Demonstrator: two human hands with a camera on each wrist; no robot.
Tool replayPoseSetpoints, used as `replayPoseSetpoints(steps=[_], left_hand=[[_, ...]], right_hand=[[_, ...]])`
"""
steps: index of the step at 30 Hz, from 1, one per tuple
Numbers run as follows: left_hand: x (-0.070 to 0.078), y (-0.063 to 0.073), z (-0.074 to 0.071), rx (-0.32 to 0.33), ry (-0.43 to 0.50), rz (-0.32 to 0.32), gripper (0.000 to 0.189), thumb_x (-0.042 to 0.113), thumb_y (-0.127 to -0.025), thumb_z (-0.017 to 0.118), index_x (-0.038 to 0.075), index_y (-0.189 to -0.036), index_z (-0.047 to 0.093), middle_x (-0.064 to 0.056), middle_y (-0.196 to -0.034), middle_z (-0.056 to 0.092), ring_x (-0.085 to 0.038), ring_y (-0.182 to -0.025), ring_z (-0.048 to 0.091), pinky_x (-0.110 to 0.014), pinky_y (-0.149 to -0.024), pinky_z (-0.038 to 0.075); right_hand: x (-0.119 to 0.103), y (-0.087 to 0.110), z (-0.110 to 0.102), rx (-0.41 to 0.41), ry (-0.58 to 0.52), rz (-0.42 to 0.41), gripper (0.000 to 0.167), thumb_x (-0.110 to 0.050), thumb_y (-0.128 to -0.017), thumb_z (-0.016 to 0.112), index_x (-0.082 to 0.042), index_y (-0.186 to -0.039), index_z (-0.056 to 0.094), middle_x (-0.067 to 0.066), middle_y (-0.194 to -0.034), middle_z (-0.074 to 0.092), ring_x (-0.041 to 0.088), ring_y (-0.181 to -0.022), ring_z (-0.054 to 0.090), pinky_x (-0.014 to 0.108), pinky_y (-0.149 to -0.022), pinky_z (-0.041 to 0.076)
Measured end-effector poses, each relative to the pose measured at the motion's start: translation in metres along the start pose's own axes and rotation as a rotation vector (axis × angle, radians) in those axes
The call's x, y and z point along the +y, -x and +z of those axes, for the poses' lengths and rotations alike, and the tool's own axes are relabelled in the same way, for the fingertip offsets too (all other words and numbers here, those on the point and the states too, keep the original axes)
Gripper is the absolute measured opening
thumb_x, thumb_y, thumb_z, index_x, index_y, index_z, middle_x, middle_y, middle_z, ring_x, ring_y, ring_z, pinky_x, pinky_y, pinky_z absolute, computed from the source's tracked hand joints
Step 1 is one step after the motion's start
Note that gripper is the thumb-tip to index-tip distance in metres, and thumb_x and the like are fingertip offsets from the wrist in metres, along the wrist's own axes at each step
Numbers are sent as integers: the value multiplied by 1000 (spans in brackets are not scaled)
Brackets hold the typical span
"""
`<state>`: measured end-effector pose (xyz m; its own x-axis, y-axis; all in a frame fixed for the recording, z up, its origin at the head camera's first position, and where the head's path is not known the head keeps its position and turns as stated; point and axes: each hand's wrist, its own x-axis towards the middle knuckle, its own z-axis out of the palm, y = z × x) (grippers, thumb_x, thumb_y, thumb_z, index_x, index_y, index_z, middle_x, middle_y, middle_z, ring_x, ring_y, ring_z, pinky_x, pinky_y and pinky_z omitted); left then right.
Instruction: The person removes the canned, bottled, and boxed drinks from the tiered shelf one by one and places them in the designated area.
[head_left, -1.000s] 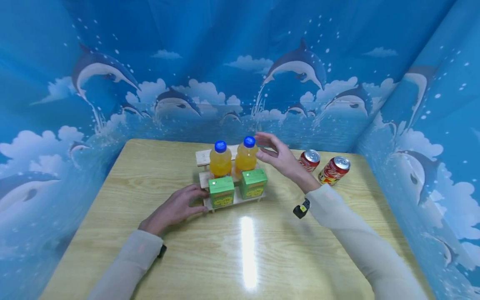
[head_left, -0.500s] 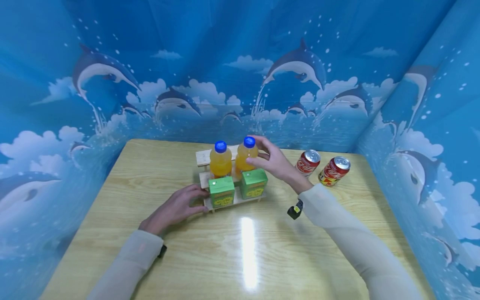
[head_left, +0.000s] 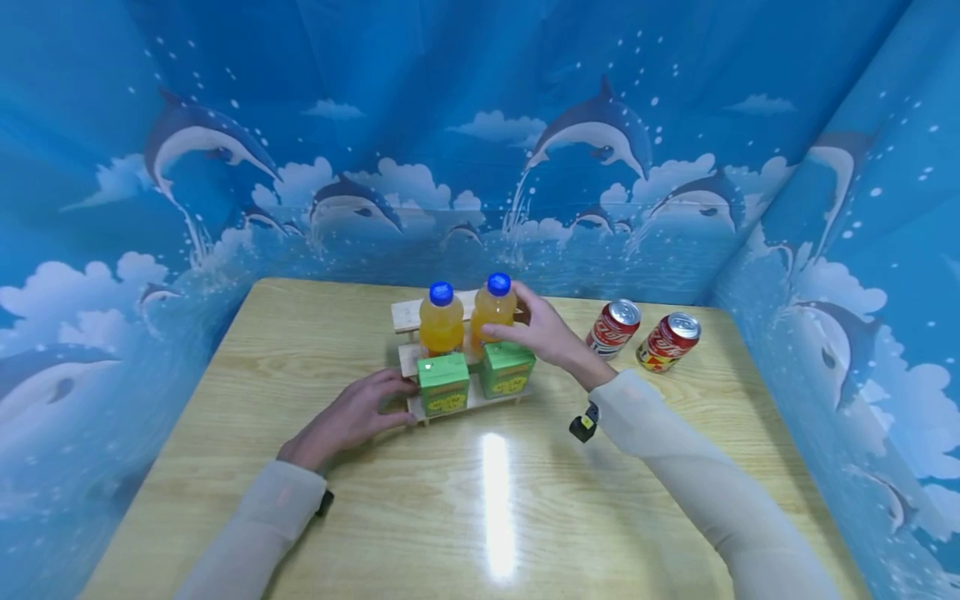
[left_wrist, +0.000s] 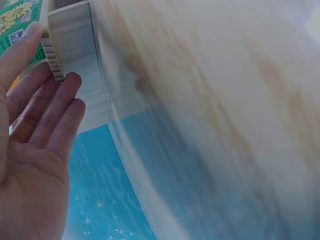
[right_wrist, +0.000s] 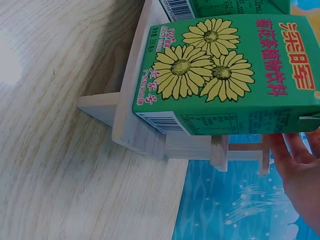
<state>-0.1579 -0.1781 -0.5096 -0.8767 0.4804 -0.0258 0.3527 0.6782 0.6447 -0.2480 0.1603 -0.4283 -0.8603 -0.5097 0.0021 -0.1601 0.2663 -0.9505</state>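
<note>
I have my right hand (head_left: 546, 332) curled round the right blue-capped orange-drink bottle (head_left: 491, 312), upright at its nine o'clock; my left hand (head_left: 360, 410), farther off, rests loosely spread at the tiered wooden rack (head_left: 406, 315), bottle at two o'clock.

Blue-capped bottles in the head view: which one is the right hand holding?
The bottle on the right, nearer the red cans: the right hand grips it, thumb across its front. The left bottle has no hand on it.
</note>
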Motion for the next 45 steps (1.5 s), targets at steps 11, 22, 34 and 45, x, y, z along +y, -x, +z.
replayPoseSetpoints(steps=[11,22,34,45], left_hand=[[1,0,0,-3,8,-14,48,35,-98,83,13,-138,73,-7,-139,70,-31,-132,66,-58,-115,55],[1,0,0,-4,8,-9,47,35,-98,83,12,-138,73,-7,-138,70,-31,-132,66,-58,-114,56],[2,0,-1,-1,-3,-21,47,35,-97,84,13,-137,74,-7,-138,70,-30,-131,66,-57,-115,56],[4,0,-1,5,4,-20,47,33,-97,84,12,-137,73,-8,-139,70,-32,-133,66,-58,-116,55]], right_hand=[[-3,0,1,21,7,-5,70,-24,-103,76,-17,-164,42,13,-156,57,37,-143,59,55,-119,54],[-3,0,0,37,13,-20,68,-22,-104,77,-15,-163,44,13,-154,58,38,-140,61,55,-116,56],[-6,1,-7,64,-3,-37,64,-23,-104,76,-15,-161,47,12,-152,60,35,-137,63,53,-115,57],[-13,5,-17,111,-26,-32,66,-20,-104,75,-14,-163,46,14,-155,59,37,-140,61,56,-118,54]])
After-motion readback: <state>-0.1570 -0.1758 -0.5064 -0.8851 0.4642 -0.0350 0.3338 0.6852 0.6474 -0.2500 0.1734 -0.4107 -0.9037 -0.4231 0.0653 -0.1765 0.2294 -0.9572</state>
